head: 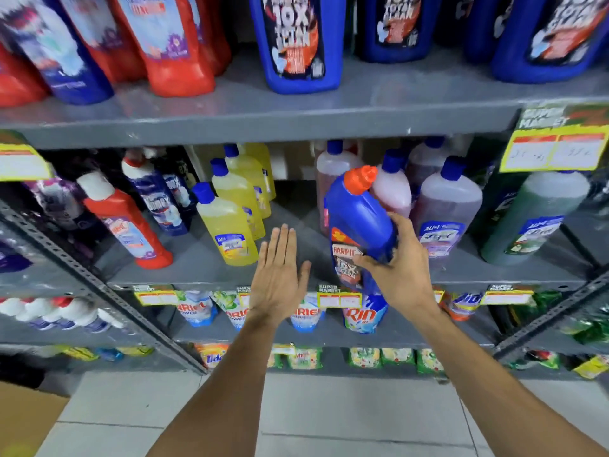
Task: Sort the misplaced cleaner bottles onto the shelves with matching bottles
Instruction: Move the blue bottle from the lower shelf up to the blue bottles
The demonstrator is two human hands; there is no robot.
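Observation:
My right hand (398,268) grips a blue Harpic bottle (357,222) with an orange-red cap, held tilted in front of the middle shelf (204,275). My left hand (280,275) is flat with fingers spread, empty, just left of the bottle. Matching large blue bottles (296,44) stand on the top shelf (263,123), with red bottles (171,44) to their left. On the middle shelf stand yellow bottles (230,225), pink-purple bottles (445,212), a green bottle (534,219), a red bottle (128,225) and a dark blue Domex bottle (158,199).
Price tags (553,150) hang from the shelf edges. Detergent pouches (362,315) fill the lower shelf, and smaller packets sit below them. A slotted metal upright (99,285) runs diagonally at left. A cardboard box (23,420) sits on the tiled floor at lower left.

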